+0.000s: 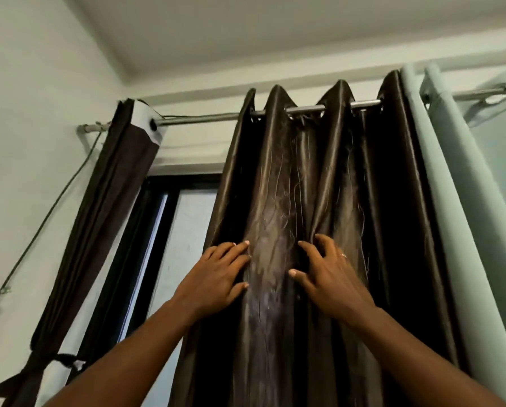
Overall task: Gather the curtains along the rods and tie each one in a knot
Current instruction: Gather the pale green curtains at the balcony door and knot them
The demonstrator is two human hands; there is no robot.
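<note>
Where the brown curtain (275,186) ends, a green curtain (445,201) hangs.

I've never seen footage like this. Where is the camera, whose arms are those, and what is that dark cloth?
No machine here: a person wears one wide-angle camera on the head, so you see their own arms reaching up. The left hand and right hand both rest on the shiny brown curtain, fingers spread over its folds; neither clearly grips it. That curtain hangs from a metal rod. At the left a darker curtain is bunched together and looks tied lower down. At the right hangs a pale green curtain; a window shows behind.
</note>
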